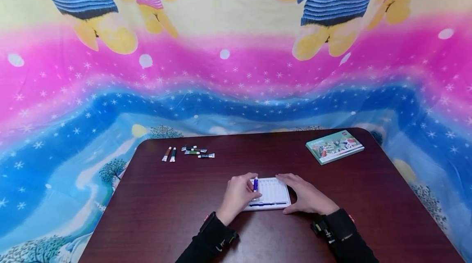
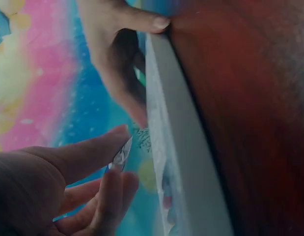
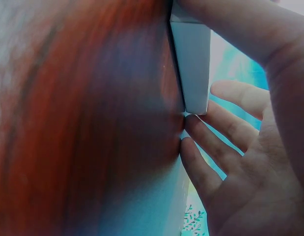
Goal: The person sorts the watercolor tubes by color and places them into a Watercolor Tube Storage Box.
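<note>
A white plastic tray (image 1: 278, 189) with moulded slots lies on the table, and a thin dark blue paintbrush (image 1: 268, 204) lies along its near side. Between thumb and fingers my left hand (image 1: 236, 195) pinches a small purple paint tube (image 1: 256, 184) over the tray's left part. The left wrist view shows the tube's silvery end (image 2: 121, 155) at the fingertips, apart from the tray wall. My right hand (image 1: 311, 195) holds the tray's right side, its thumb at the near corner and its fingers at the far one.
Several small paint tubes (image 1: 191, 152) lie loose at the back left of the dark wooden table (image 1: 158, 214). A green illustrated box (image 1: 334, 146) lies at the back right. A printed cloth (image 1: 228, 74) hangs behind the table.
</note>
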A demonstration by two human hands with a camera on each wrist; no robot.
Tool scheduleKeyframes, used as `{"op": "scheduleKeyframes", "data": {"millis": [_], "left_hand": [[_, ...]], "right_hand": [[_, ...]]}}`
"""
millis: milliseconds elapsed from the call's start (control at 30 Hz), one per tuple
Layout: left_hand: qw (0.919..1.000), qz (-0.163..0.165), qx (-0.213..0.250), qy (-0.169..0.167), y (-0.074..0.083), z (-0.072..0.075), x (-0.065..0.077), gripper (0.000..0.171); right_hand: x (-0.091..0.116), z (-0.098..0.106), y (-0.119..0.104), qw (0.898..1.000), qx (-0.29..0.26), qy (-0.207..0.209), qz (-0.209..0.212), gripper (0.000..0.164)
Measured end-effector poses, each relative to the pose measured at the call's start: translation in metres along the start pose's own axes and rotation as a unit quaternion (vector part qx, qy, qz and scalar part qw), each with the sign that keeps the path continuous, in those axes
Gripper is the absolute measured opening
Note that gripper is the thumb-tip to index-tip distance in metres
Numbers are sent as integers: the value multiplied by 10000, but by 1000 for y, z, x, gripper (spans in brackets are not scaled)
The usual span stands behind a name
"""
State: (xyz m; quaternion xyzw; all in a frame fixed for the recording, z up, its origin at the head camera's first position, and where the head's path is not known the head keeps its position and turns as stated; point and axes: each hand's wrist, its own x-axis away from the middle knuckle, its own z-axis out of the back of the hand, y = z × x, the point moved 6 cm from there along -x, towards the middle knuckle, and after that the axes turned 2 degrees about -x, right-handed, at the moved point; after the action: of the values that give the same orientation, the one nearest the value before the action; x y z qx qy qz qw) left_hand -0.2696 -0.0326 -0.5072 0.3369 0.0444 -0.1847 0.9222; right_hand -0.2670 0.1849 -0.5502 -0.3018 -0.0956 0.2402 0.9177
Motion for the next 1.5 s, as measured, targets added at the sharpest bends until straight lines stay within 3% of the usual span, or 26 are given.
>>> {"op": "scheduleKeyframes", "data": {"millis": [267,400,567,1067,1167,1267,1500], "left_hand": [[9941,-208,-1066,-50,-1,-17,2,54],[9892,-246,-1444,40,0,-20,2,51],[9825,-222,-1846,-91,-1,-21,1,50],[9503,-316,-3095,62,8,-25,3,51],[9533,-330,-3000,129,7,-23,3,50],[9620,-274,-2712,167,4,-21,3,52],[9814,-11,-1915,-147,-6,-18,1,61]], "right_hand": [[0,0,0,10000,-13,-35,-31,106],[0,0,0,10000,-10,-37,-1,106],[0,0,0,10000,-10,-22,9,106],[-1,0,2,9999,86,53,87,107],[-1,0,2,9999,83,47,83,107],[-1,-1,2,9999,84,8,69,107],[0,-1,1,10000,17,-35,30,106]]}}
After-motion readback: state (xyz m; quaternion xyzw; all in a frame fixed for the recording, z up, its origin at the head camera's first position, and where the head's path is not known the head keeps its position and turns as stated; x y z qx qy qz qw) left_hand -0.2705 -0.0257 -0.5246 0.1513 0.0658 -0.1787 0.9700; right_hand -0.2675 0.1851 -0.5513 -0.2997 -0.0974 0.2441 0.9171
